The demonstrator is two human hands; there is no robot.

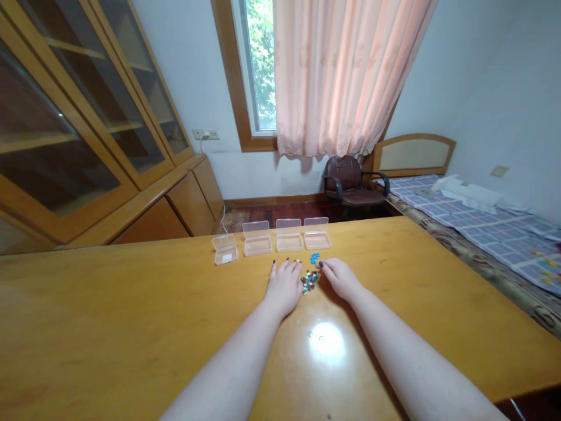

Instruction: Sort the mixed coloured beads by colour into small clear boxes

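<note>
A mixed heap of tiny blue, brown, yellow and white pieces (310, 281) lies on the table between my hands. Just beyond it is a small cluster of blue pieces (314, 258). My left hand (284, 287) rests palm down at the heap's left side, fingers spread, with a few light bits by its fingertips. On the right, my right hand (340, 277) has thumb and fingers pinched together between the heap and the blue cluster. Whatever the pinch holds is too small to make out.
Several clear plastic boxes with raised lids, among them a small one (226, 255) at the left and a larger one (317, 240) at the right, line the far side of the wooden table (131, 327). Beyond are a chair (350, 181), a bed (477, 219) and a glass-fronted cabinet (135, 193).
</note>
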